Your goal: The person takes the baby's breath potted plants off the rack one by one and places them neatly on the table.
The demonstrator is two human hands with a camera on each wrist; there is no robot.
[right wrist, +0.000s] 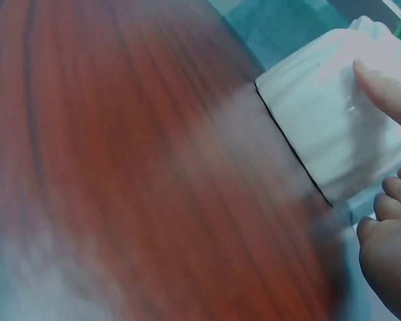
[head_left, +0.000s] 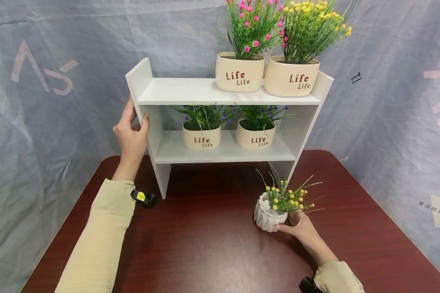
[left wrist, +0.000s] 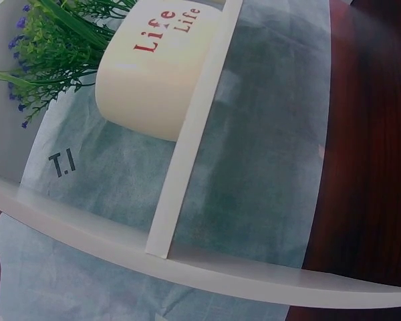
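A white two-tier shelf [head_left: 220, 158] stands on the table. In the head view my left hand [head_left: 132, 136] grips its left side panel, thumb on the inner face and fingers on the outer. The left wrist view shows the panel edge [left wrist: 207, 281] close up, with only a sliver of the hand at the left border. At front right, my right hand [head_left: 304, 230] holds a small white fluted flowerpot [head_left: 267, 215] with yellow flowers. In the right wrist view the thumb [right wrist: 387, 97] lies against the pot [right wrist: 321, 100], the other fingers curled beneath.
On the top tier, cream oval planters hold pink flowers [head_left: 239, 72] and yellow flowers [head_left: 291, 76], towards the right. Two more cream planters [head_left: 201, 138] with purple flowers stand on the lower tier. Grey cloth [head_left: 77, 49] hangs behind the dark red table [head_left: 205, 244].
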